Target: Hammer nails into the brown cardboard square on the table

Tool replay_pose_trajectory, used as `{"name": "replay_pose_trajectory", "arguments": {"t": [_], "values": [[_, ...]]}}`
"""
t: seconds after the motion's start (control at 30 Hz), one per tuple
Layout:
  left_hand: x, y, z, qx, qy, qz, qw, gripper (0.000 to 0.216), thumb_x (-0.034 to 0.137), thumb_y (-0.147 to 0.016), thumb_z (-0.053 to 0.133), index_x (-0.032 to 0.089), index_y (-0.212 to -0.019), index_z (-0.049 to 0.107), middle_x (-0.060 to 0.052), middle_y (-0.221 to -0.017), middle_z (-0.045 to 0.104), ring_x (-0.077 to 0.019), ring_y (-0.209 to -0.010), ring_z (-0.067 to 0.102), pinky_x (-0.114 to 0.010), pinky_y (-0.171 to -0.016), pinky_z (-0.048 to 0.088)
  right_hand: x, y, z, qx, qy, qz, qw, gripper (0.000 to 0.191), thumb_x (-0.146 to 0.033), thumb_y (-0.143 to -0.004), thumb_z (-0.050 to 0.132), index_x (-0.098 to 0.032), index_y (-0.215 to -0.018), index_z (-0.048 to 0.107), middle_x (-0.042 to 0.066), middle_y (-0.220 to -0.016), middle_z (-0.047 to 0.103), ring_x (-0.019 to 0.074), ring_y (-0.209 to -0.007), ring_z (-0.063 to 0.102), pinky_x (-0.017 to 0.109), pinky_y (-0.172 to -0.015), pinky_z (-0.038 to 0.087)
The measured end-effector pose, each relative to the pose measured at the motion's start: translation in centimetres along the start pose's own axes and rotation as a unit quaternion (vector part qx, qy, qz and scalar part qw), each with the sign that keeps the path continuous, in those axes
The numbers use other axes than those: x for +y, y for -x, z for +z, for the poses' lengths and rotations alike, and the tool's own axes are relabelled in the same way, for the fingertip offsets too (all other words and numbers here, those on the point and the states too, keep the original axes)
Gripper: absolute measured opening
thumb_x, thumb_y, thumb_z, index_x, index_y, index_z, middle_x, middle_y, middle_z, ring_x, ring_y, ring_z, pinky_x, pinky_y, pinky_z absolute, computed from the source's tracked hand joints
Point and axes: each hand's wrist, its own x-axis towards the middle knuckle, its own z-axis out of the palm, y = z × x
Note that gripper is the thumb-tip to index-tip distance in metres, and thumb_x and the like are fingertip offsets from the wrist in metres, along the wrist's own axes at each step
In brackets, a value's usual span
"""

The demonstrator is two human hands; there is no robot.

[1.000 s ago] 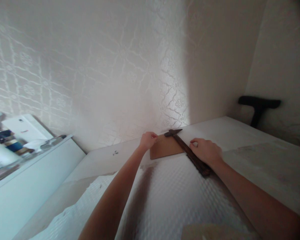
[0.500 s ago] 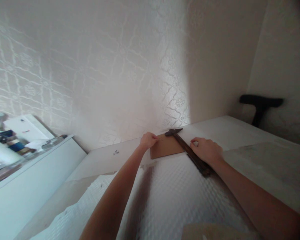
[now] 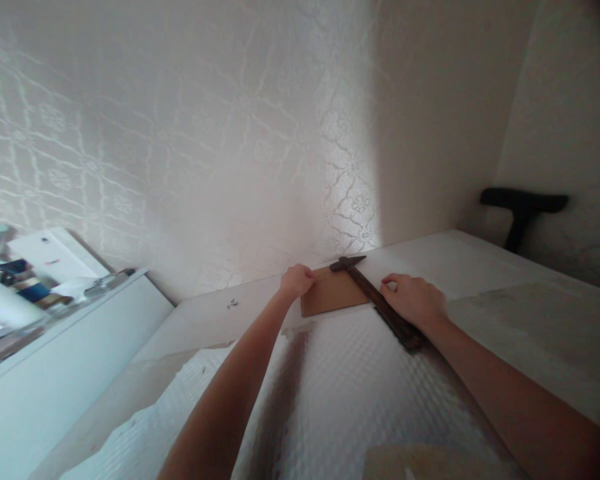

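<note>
A brown board [image 3: 335,293] lies on the white surface by the wall. My left hand [image 3: 297,281] is at its upper left edge, thumb and finger pinched together; anything between them is too small to make out. Small dark marks show on the board near those fingertips. A hammer [image 3: 367,288] lies slanted over the board's right side, its dark head towards the wall and its handle towards me. Beside the handle is my right hand [image 3: 415,300], fingers curled and thumb against the forefinger. Whether it holds anything is hidden.
Several small dark bits [image 3: 233,304] lie left of the board. Quilted, shiny sheeting [image 3: 350,387] covers the nearer surface. A white cabinet [image 3: 80,347] with clutter on top stands left. A black T-shaped object [image 3: 523,203] stands at the right, by the patterned wall [image 3: 250,133].
My left fingertips stay at the board's edge, and my right hand stays beside the hammer. The view has shifted very slightly; nothing else has visibly moved.
</note>
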Motion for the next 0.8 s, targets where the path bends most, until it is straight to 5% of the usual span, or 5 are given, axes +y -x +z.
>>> {"name": "replay_pose_trajectory", "arguments": {"t": [0.8], "values": [[-0.03,-0.38,0.27,0.009,-0.004,0.005,1.000,0.026,0.033,-0.082,0.050,0.019,-0.090,0.071,-0.006,-0.090,0.069,-0.0189,-0.087,0.062,-0.024,-0.076,0.044,-0.06,-0.06,-0.12,-0.012,0.007,0.001,1.000,0.041,-0.040,-0.080,0.038,-0.029,-0.109,0.064,0.011,-0.095,0.067,0.0282,-0.090,0.062,0.038,-0.072,0.046]]}}
